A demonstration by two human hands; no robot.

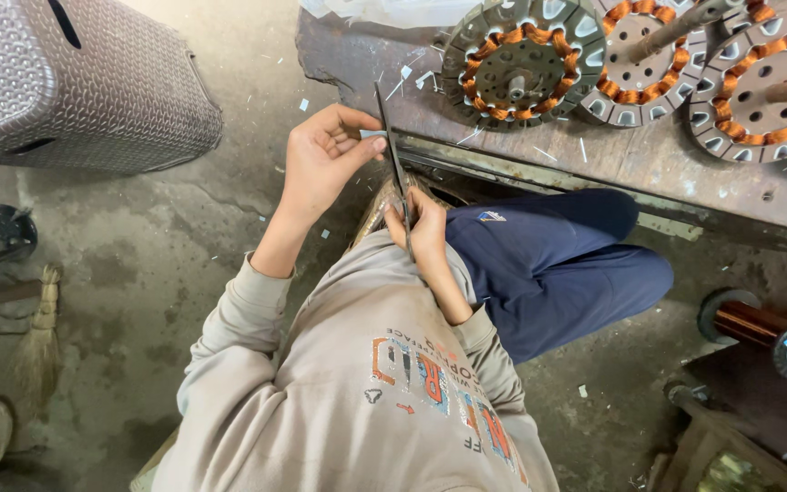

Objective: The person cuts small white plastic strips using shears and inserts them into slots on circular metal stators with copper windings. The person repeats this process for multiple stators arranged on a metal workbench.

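Observation:
My right hand (424, 228) grips the handles of long dark scissors (392, 150), whose blades point away toward the bench. My left hand (322, 159) pinches a small pale slip of paper (373, 135) against the blades. Both hands are raised in front of my chest, above my lap and blue trousers. On the metal workbench (649, 169) beyond the scissors lies a round motor stator (523, 59) wound with copper wire.
Two more copper-wound stators (644, 55) (771, 82) lie on the bench to the right. A woven grey plastic stool (66, 82) stands at upper left. A broom (43, 337) lies on the concrete floor at left. Spools of copper wire (767, 328) sit at right. Paper scraps litter the floor.

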